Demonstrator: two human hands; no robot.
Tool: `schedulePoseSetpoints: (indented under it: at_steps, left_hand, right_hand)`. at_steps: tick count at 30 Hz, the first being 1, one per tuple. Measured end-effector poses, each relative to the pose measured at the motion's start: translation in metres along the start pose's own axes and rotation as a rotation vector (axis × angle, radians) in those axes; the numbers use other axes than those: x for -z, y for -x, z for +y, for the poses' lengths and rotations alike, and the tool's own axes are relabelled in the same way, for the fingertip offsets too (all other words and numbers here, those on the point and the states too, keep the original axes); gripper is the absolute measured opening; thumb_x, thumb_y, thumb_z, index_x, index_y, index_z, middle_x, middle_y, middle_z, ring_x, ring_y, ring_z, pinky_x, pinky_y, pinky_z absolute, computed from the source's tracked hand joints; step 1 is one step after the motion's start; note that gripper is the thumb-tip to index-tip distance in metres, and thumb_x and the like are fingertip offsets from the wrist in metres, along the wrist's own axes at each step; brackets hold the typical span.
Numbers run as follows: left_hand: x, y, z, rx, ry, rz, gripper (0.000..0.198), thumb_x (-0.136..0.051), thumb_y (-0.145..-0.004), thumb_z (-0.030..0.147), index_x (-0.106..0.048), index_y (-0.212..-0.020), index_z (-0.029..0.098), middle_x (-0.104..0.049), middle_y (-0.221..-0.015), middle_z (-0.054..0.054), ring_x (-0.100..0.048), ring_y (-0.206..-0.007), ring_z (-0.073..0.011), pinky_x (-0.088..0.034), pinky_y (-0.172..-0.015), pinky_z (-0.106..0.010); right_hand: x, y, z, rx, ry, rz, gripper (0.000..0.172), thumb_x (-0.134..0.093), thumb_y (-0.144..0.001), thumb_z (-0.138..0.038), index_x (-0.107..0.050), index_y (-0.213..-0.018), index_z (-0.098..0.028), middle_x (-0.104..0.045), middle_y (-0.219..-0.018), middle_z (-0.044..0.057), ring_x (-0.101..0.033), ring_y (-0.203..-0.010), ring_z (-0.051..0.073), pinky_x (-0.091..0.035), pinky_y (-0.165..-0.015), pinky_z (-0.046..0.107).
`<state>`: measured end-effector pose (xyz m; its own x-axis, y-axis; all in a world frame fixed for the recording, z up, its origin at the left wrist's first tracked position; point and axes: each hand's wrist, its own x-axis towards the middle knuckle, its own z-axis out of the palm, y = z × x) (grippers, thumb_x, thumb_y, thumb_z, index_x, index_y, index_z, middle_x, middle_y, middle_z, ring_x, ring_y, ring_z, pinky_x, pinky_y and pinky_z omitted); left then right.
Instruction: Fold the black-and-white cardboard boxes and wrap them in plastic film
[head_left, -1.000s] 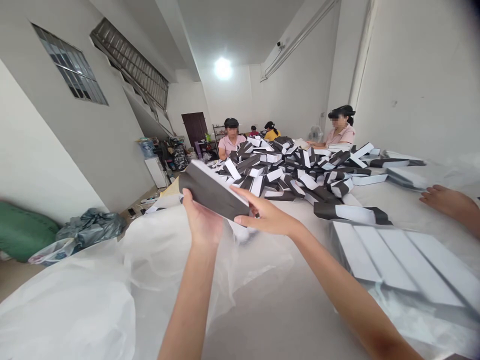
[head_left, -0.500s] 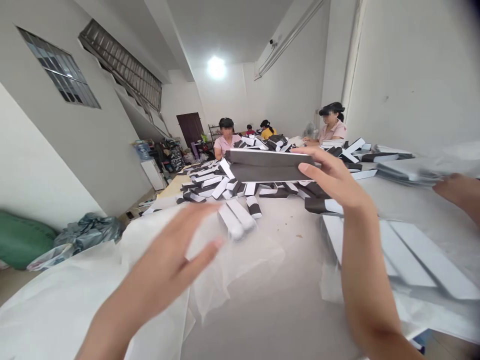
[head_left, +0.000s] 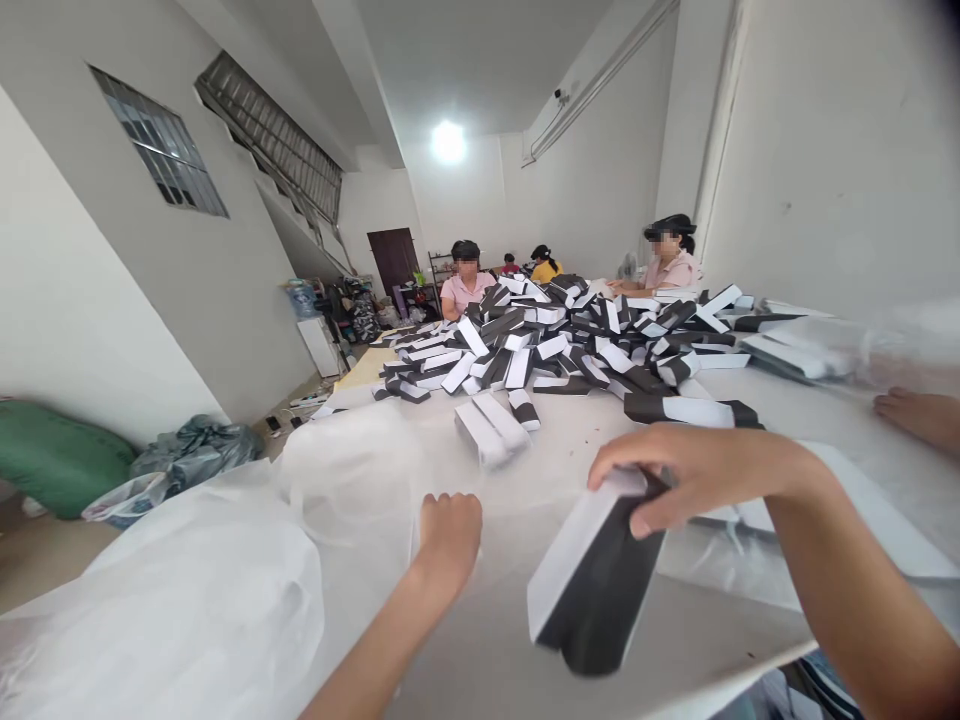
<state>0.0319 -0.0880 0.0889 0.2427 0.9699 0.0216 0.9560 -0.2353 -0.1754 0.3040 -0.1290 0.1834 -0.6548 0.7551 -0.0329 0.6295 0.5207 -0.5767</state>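
My right hand (head_left: 667,475) grips a long black-and-white paper box (head_left: 592,590) by its upper end, thumb on the black face. The box is tilted above the table, its lower end pointing toward me. My left hand (head_left: 450,530) is closed in a fist left of the box, beside a thin translucent plastic bag (head_left: 352,460). What its fingers hold, if anything, is hidden. Ahead of both hands lies a plastic-wrapped pack of white boxes (head_left: 491,425). More white boxes (head_left: 862,500) lie partly behind my right forearm.
A heap of black-and-white boxes (head_left: 555,340) covers the far part of the table (head_left: 480,620). Crumpled plastic (head_left: 195,600) spreads at left. Another person's hand (head_left: 915,415) is at the right edge, near wrapped packs (head_left: 795,350). Several people sit beyond the heap.
My right hand has come down and nearer with the box, turning it from level to upright-tilted. My left hand has gone from spread fingers to a fist, lower and further right.
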Motion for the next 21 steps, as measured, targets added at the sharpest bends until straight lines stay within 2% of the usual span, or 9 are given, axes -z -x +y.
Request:
schedulePoseSetpoints:
  at_steps: [2, 4, 7, 10, 12, 14, 17, 19, 21]
  left_hand:
    - [0.006, -0.001, -0.009, 0.034, 0.042, 0.066, 0.024, -0.044, -0.077, 0.001, -0.065, -0.080, 0.013, -0.067, -0.073, -0.016, -0.065, -0.071, -0.0270, -0.040, -0.066, -0.033]
    - [0.008, -0.001, -0.012, 0.067, 0.061, 0.129, 0.028, -0.038, -0.080, 0.002, -0.063, -0.085, 0.013, -0.065, -0.071, -0.014, -0.064, -0.064, -0.0248, -0.039, -0.059, -0.030]
    - [0.007, 0.000, -0.010, 0.073, 0.077, 0.213, 0.030, -0.033, -0.084, 0.007, -0.062, -0.092, 0.014, -0.063, -0.069, -0.013, -0.064, -0.062, -0.0257, -0.038, -0.055, -0.029]
    - [0.005, -0.002, -0.005, 0.080, 0.139, 0.251, 0.030, -0.034, -0.086, 0.009, -0.062, -0.093, 0.014, -0.061, -0.061, -0.013, -0.063, -0.060, -0.0276, -0.038, -0.056, -0.031]
    - [0.003, -0.004, -0.003, 0.082, 0.195, 0.269, 0.029, -0.035, -0.086, 0.010, -0.063, -0.092, 0.014, -0.060, -0.058, -0.013, -0.062, -0.058, -0.0274, -0.039, -0.057, -0.032]
    - [-0.001, -0.005, 0.000, 0.058, 0.210, 0.264, 0.029, -0.035, -0.086, 0.011, -0.063, -0.093, 0.014, -0.061, -0.059, -0.013, -0.063, -0.059, -0.0273, -0.040, -0.058, -0.032]
    - [-0.006, -0.003, 0.005, -0.008, 0.165, 0.202, 0.030, -0.035, -0.087, 0.011, -0.063, -0.098, 0.014, -0.064, -0.065, -0.016, -0.065, -0.066, -0.0303, -0.042, -0.060, -0.033]
    - [-0.008, -0.002, 0.009, -0.048, 0.136, 0.142, 0.029, -0.036, -0.086, 0.009, -0.063, -0.098, 0.012, -0.064, -0.066, -0.018, -0.066, -0.068, -0.0326, -0.043, -0.059, -0.034]
    - [-0.008, -0.001, 0.011, -0.078, 0.113, 0.086, 0.029, -0.037, -0.084, 0.006, -0.063, -0.097, 0.009, -0.064, -0.065, -0.018, -0.067, -0.068, -0.0336, -0.043, -0.058, -0.034]
  right_hand:
    - [-0.017, 0.003, 0.005, 0.017, -0.032, -0.084, 0.038, -0.066, -0.075, -0.043, -0.066, -0.111, -0.032, -0.065, -0.096, 0.001, -0.057, -0.078, 0.018, -0.040, -0.059, 0.024]
    - [-0.037, 0.006, 0.015, 0.005, -0.100, -0.035, 0.040, -0.066, -0.076, -0.042, -0.065, -0.114, -0.032, -0.064, -0.101, 0.002, -0.056, -0.081, 0.018, -0.041, -0.061, 0.024]
    - [-0.066, 0.007, 0.031, -0.087, -0.189, 0.232, 0.041, -0.060, -0.080, -0.047, -0.061, -0.118, -0.031, -0.060, -0.113, 0.005, -0.055, -0.086, 0.019, -0.045, -0.064, 0.026]
    - [-0.092, -0.002, 0.042, -0.220, -0.164, 0.543, 0.041, -0.055, -0.084, -0.049, -0.057, -0.121, -0.033, -0.054, -0.125, 0.006, -0.056, -0.095, 0.021, -0.048, -0.073, 0.031]
    - [-0.111, -0.011, 0.041, -0.267, -0.129, 0.667, 0.041, -0.053, -0.085, -0.047, -0.054, -0.124, -0.032, -0.052, -0.125, 0.007, -0.056, -0.094, 0.021, -0.049, -0.076, 0.033]
    - [-0.131, -0.020, 0.035, -0.262, -0.113, 0.642, 0.043, -0.051, -0.087, -0.041, -0.050, -0.128, -0.030, -0.053, -0.122, 0.007, -0.058, -0.089, 0.019, -0.050, -0.077, 0.033]
    - [-0.156, -0.029, 0.022, -0.257, -0.047, 0.429, 0.051, -0.049, -0.087, -0.033, -0.043, -0.137, -0.030, -0.056, -0.114, 0.008, -0.059, -0.082, 0.019, -0.051, -0.076, 0.036]
    - [-0.165, -0.034, 0.016, -0.279, 0.090, 0.362, 0.056, -0.052, -0.085, -0.028, -0.041, -0.140, -0.028, -0.058, -0.106, 0.009, -0.059, -0.084, 0.023, -0.051, -0.077, 0.040]
    - [-0.167, -0.040, 0.014, -0.304, 0.215, 0.353, 0.059, -0.053, -0.083, -0.024, -0.042, -0.140, -0.024, -0.059, -0.104, 0.011, -0.058, -0.089, 0.026, -0.050, -0.077, 0.041]
